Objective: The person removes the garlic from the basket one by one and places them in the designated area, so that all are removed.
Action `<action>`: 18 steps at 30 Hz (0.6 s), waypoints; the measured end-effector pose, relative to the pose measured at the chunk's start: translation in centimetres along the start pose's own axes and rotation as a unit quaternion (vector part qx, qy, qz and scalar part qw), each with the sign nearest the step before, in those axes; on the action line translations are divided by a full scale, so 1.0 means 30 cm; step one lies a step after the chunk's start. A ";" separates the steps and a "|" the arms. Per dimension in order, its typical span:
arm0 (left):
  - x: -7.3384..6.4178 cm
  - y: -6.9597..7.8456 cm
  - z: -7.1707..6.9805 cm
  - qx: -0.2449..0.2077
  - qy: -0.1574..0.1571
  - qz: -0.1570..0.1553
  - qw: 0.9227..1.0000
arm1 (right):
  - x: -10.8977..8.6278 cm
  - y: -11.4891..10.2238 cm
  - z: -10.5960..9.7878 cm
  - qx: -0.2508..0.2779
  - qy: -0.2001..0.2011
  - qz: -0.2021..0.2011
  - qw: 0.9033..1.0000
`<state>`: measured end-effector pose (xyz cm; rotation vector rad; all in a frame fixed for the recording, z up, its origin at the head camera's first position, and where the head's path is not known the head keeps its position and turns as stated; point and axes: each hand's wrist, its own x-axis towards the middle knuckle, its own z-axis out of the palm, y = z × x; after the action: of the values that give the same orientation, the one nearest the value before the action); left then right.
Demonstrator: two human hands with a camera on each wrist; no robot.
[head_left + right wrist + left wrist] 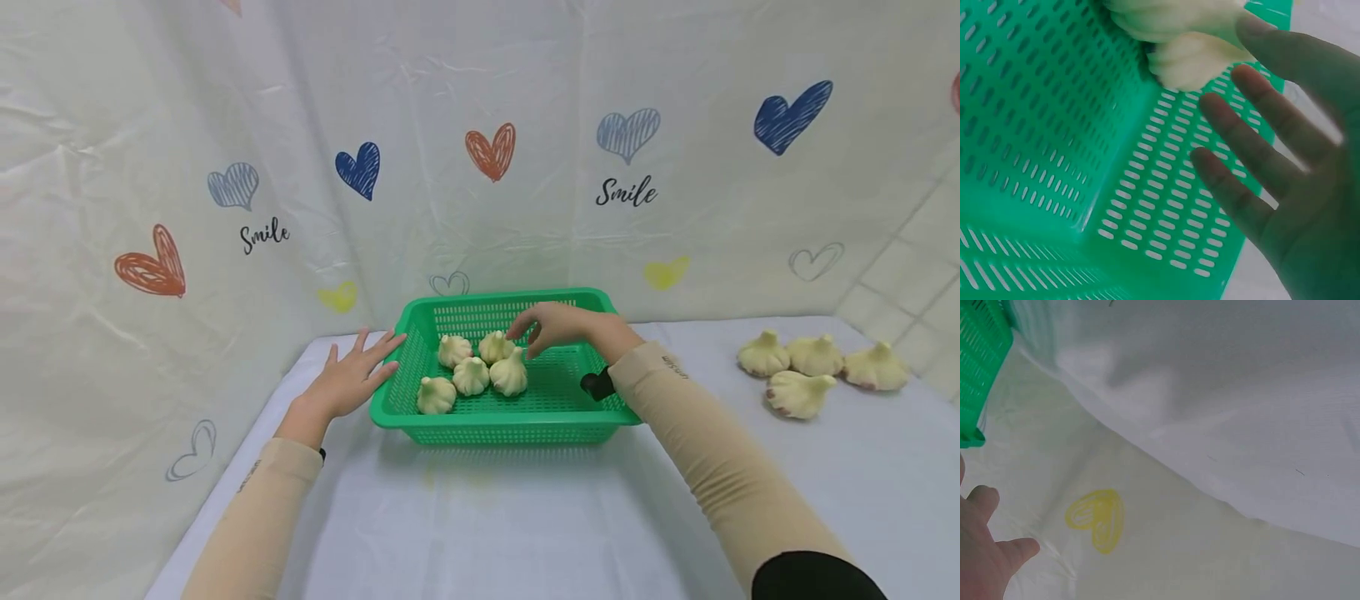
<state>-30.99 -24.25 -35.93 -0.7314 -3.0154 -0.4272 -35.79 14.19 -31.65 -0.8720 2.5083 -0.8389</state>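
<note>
A green plastic basket (510, 421) with slotted walls holds several pale garlic bulbs, grouped on its left side. My right hand (557, 325) is over the basket, fingertips beside a garlic bulb (510, 375) and the bulb behind it (492, 347). In the right wrist view its fingers (1235, 125) are spread and loosely extended, with the thumb close by a garlic bulb (1194, 62). At the basket's left rim, my left hand (347, 379) has its fingers spread, the fingertips overlapping the rim. Nothing is held in either palm.
Several more garlic bulbs (813, 357) lie together on the white-covered table (480, 525) at the right. Behind the table hangs a pale sheet (420, 92) printed with hearts and the word Smile. A dark round shape (817, 577) shows at the bottom right.
</note>
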 end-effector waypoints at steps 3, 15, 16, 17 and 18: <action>0.001 0.000 -0.001 0.003 -0.001 -0.001 1.000 | 0.006 -0.006 0.007 -0.011 -0.019 0.004 1.000; 0.001 -0.009 0.005 0.004 -0.001 -0.001 1.000 | 0.079 -0.009 0.038 -0.106 -0.081 0.011 0.991; 0.001 -0.009 0.006 0.004 0.000 -0.001 1.000 | 0.082 -0.009 0.039 -0.108 -0.083 0.016 0.991; 0.002 -0.009 0.006 0.003 0.000 0.000 1.000 | 0.084 -0.010 0.040 -0.112 -0.086 0.017 0.990; 0.002 -0.008 0.006 0.002 0.000 0.001 1.000 | 0.085 -0.011 0.042 -0.112 -0.089 0.022 0.989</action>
<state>-31.14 -24.38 -36.17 -0.7339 -3.0134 -0.4222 -36.94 11.80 -32.73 -0.9143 2.4843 -0.4476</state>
